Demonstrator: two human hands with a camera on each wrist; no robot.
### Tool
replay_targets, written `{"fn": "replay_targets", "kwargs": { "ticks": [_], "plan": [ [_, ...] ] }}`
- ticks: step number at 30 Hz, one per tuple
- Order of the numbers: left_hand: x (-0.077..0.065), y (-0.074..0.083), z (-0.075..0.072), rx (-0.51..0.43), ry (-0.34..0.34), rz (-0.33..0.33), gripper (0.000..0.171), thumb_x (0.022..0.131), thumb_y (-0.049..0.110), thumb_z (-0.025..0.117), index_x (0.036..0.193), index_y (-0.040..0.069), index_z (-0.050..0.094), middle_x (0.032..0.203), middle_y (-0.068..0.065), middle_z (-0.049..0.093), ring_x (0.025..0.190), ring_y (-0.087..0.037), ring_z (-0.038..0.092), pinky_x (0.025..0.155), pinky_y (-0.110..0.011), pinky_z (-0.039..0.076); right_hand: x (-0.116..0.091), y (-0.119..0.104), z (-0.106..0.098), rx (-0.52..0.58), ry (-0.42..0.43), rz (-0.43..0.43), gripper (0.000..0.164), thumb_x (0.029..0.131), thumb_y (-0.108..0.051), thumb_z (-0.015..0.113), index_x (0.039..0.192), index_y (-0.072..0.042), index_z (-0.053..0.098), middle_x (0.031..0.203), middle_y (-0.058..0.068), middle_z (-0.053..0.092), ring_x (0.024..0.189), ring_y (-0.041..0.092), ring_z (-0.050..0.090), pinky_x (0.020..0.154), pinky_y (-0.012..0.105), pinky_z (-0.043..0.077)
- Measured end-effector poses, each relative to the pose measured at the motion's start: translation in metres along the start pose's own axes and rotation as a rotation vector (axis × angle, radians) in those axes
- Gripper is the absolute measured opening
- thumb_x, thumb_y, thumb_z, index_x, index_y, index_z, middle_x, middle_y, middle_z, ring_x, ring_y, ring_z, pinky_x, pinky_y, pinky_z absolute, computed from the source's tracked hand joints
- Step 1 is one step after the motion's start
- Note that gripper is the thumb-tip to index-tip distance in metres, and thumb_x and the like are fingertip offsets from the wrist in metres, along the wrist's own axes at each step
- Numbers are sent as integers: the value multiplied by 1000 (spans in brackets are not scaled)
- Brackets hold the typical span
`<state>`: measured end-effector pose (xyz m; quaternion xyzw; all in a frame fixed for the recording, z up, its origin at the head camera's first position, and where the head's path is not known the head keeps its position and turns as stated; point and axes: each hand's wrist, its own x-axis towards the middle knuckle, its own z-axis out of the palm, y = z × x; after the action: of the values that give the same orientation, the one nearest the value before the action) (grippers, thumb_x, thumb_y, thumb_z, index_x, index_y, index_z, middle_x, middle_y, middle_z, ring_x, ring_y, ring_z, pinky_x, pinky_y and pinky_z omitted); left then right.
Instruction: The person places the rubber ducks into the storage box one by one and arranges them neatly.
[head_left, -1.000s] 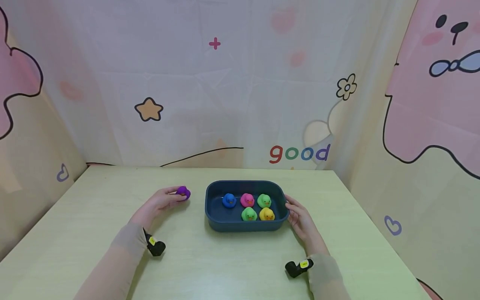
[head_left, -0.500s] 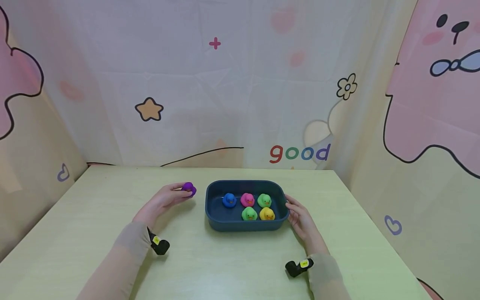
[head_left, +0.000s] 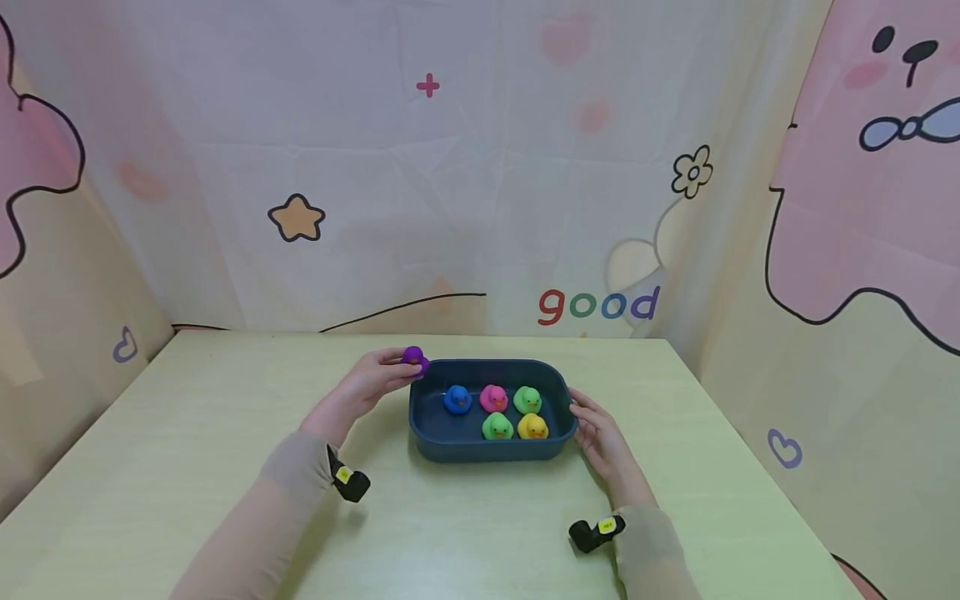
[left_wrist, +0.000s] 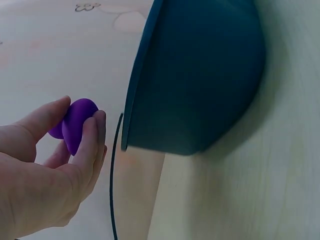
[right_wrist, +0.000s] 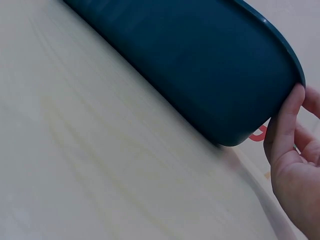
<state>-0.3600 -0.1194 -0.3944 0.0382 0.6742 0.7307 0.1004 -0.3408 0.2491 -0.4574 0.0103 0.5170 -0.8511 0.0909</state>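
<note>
In the head view, my left hand (head_left: 369, 382) pinches a purple toy duck (head_left: 413, 358) between thumb and fingers. The duck is raised at the back left corner of a dark blue rectangular bin (head_left: 487, 451). In the left wrist view, the purple duck (left_wrist: 78, 122) shows apart from the bin's rim (left_wrist: 131, 95). My right hand (head_left: 606, 442) touches the bin's right end, its fingertips against the side just under the rim in the right wrist view. Inside the bin stand a blue duck (head_left: 457, 400), a pink duck (head_left: 493, 398), two green ducks (head_left: 528, 400) and a yellow duck (head_left: 533, 427).
The bin stands on a pale wooden table (head_left: 465, 525), toward its back. Behind the table hangs a printed cloth (head_left: 360, 183), which also covers both sides. A black wrist camera (head_left: 350, 482) sits on the left wrist and another camera (head_left: 596, 533) on the right.
My left hand has carried the purple duck to the right and upward, from beside the bin to its back left corner. The right hand and the bin have stayed in place.
</note>
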Motion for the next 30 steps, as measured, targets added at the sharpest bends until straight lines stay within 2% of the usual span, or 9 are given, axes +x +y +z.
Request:
{"fn": "replay_targets", "kwargs": {
  "ticks": [2,5,9,11,15,20,23,28,30],
  "plan": [
    [1,0,8,16,-7,-2,54,95,0,58,142,-15,35,140,-34,47,90,-6,67,101,-33,45,1,0,0,-5,7,1,25,101,-3,46,111,-19,63,101,-3,65,78,4,65,75,14,54],
    [3,-2,19,53,-7,-13,52,96,1,58,141,-14,37,139,-33,47,102,-18,68,103,-35,44,1,0,0,-11,15,-2,26,101,-4,46,110,-20,64,100,-4,64,77,3,64,73,13,54],
    [3,-6,33,95,-14,-26,52,95,1,59,141,-13,38,139,-33,47,119,-32,61,104,-38,43,0,1,0,-12,17,-15,28,101,-2,46,108,-20,66,98,-4,63,75,3,64,72,13,53],
    [2,-7,39,114,-16,-29,52,94,0,60,140,-13,39,138,-33,48,120,-34,60,103,-39,44,0,1,1,-13,10,-23,28,100,-2,46,108,-20,66,99,-4,63,76,3,64,72,13,53],
    [-1,-7,51,181,-16,-36,51,93,2,64,138,-11,44,134,-30,51,120,-36,60,104,-40,45,-1,1,0,-16,-7,-33,29,100,-2,46,107,-21,66,100,-5,64,77,2,64,73,13,53],
    [-5,-6,62,372,1,-3,43,91,11,69,130,-3,56,125,-22,59,117,-34,56,110,-48,40,-1,1,0,-15,-8,-29,29,101,-2,45,107,-22,66,99,-6,65,77,2,64,72,12,53],
    [-6,-8,66,468,15,14,41,89,13,71,125,-1,60,122,-19,62,115,-32,55,108,-50,40,-1,1,0,-14,6,-23,29,101,-2,45,106,-21,67,98,-5,64,75,2,64,71,12,53],
    [-8,-12,72,589,17,32,39,86,13,74,121,-1,62,118,-17,64,108,-30,58,102,-45,47,0,1,0,-12,17,-8,28,101,-3,46,107,-21,67,99,-4,63,76,3,63,72,13,53],
    [-9,-13,73,666,5,52,38,85,12,75,118,-2,63,115,-17,65,106,-29,59,99,-43,49,0,2,-1,-16,16,-7,28,101,-4,46,107,-22,67,100,-4,63,76,3,63,73,13,54]
  ]
}}
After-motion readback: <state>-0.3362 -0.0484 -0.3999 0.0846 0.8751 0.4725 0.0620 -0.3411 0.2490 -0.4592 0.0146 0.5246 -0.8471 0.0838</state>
